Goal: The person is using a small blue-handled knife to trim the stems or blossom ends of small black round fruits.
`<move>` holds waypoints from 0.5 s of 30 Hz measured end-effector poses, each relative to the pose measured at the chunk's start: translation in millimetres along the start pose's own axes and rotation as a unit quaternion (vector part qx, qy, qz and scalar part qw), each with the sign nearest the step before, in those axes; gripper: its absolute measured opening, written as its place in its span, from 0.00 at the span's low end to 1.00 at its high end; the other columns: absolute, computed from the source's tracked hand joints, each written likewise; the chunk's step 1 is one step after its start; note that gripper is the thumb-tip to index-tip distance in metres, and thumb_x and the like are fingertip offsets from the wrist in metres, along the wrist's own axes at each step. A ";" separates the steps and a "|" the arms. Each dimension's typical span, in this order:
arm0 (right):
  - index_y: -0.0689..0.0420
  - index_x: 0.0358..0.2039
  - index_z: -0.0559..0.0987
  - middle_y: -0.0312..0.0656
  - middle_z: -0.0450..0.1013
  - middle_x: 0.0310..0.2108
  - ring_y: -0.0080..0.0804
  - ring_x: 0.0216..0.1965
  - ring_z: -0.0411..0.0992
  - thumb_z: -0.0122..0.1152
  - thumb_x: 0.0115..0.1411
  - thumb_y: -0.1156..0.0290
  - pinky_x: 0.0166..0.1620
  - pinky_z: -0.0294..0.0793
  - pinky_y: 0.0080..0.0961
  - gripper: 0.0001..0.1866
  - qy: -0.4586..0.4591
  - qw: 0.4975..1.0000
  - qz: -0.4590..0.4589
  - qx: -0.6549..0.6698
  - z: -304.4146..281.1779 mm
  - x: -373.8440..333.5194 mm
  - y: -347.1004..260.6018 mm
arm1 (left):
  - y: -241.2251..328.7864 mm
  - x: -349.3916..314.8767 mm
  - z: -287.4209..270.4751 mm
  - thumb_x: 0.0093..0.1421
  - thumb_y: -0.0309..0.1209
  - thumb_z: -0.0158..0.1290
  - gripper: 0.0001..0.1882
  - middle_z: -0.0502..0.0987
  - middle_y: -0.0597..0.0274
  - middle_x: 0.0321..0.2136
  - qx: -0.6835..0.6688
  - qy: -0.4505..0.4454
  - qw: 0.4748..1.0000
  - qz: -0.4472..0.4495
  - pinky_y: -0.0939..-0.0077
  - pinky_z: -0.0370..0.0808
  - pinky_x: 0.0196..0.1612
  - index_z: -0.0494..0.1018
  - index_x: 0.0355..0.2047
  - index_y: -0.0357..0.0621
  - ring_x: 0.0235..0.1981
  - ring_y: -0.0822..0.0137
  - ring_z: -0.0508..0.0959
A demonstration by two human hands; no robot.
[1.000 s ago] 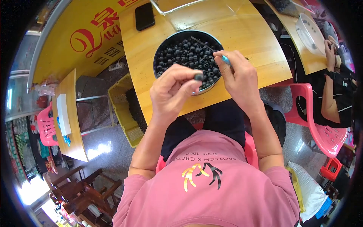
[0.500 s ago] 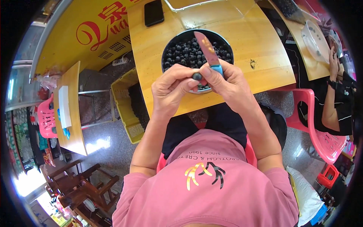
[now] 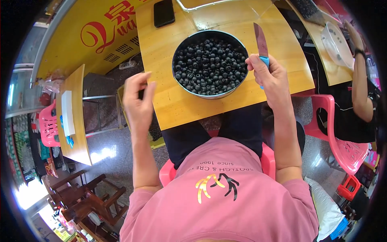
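Observation:
My right hand (image 3: 270, 78) grips a knife (image 3: 261, 40) by its blue handle, just right of the bowl, with the blade pointing up and away from me. Small round dark fruits (image 3: 211, 64) fill a round metal bowl (image 3: 209, 97) near the table's front edge. Out to the left, past the table's edge, my left hand (image 3: 139, 97) has its thumb and forefinger apart. No fruit can be made out in it. Beneath that hand a yellow crate (image 3: 158, 143) is mostly hidden by my arm.
A black phone (image 3: 164, 14) lies at the back left of the wooden table (image 3: 278, 60). On the right, a person's arm (image 3: 360, 84) is beside a white basin (image 3: 336, 44). Pink chairs (image 3: 330, 125) and a side table (image 3: 78, 133) stand around.
My hands have parted from over the bowl. The left, which held a dark fruit, has moved left over the crate; the right has carried the knife rightward. The other person's arm has shifted.

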State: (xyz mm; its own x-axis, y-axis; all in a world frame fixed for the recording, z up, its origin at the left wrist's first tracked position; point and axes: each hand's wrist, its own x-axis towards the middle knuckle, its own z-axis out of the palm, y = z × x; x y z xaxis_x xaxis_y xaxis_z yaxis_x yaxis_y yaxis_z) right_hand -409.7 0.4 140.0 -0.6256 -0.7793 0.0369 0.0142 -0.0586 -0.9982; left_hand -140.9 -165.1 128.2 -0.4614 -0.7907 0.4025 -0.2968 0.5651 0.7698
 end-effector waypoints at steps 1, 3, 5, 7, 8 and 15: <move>0.62 0.36 0.79 0.31 0.72 0.26 0.10 0.19 0.57 0.59 0.64 0.64 0.21 0.53 0.11 0.13 -0.008 1.000 0.003 -0.008 -1.0 -0.8 2.1 | 16.3 5.3 14.0 0.56 0.21 0.56 0.11 0.75 0.58 0.37 -0.015 -0.057 0.998 0.021 0.75 0.72 0.42 0.76 0.41 0.40 0.40 0.66 0.75; 0.62 0.36 0.79 0.31 0.72 0.26 0.09 0.19 0.57 0.59 0.64 0.64 0.21 0.53 0.10 0.13 -0.007 1.000 0.004 -0.006 0.3 -3.3 1.3 | 43.1 17.0 43.5 0.57 0.22 0.56 0.08 0.76 0.55 0.36 -0.035 -0.171 0.979 0.103 0.71 0.74 0.41 0.78 0.37 0.41 0.40 0.61 0.77; 0.62 0.36 0.79 0.31 0.72 0.26 0.09 0.19 0.57 0.59 0.64 0.64 0.22 0.53 0.10 0.13 -0.011 1.000 0.004 -0.005 1.7 -4.5 0.5 | 48.5 25.9 75.7 0.54 0.24 0.58 0.06 0.75 0.56 0.32 -0.034 -0.221 0.954 0.198 0.66 0.74 0.40 0.78 0.34 0.39 0.37 0.57 0.76; 0.61 0.36 0.79 0.31 0.72 0.26 0.09 0.20 0.58 0.59 0.64 0.62 0.22 0.54 0.10 0.13 -0.014 1.000 0.003 0.002 -0.6 -5.8 2.2 | 55.2 26.2 101.5 0.53 0.26 0.59 0.06 0.75 0.56 0.31 0.021 -0.243 0.950 0.192 0.65 0.74 0.39 0.77 0.32 0.40 0.36 0.56 0.76; 0.61 0.36 0.79 0.31 0.72 0.26 0.09 0.20 0.58 0.59 0.64 0.62 0.22 0.54 0.10 0.13 -0.010 1.000 0.002 0.002 -1.9 -6.9 1.5 | 58.3 26.8 111.0 0.52 0.29 0.60 0.07 0.75 0.56 0.31 0.076 -0.264 0.943 0.185 0.63 0.74 0.39 0.77 0.31 0.40 0.36 0.55 0.76; 0.60 0.35 0.79 0.30 0.72 0.25 0.10 0.21 0.59 0.60 0.63 0.61 0.23 0.56 0.11 0.13 -0.008 1.000 0.006 0.004 -4.7 -9.4 5.8 | 66.7 28.6 118.0 0.51 0.25 0.59 0.08 0.73 0.55 0.28 0.073 -0.270 0.941 0.187 0.63 0.72 0.35 0.72 0.31 0.40 0.31 0.53 0.75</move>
State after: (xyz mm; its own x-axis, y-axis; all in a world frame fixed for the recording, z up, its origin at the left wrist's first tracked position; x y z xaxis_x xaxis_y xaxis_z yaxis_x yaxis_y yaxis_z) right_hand -407.4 10.4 133.6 -0.6120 -0.7904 0.0250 0.0286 -0.0537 -0.9982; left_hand -272.5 -122.2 132.6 -0.9032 -0.3160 0.2905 -0.1222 0.8380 0.5318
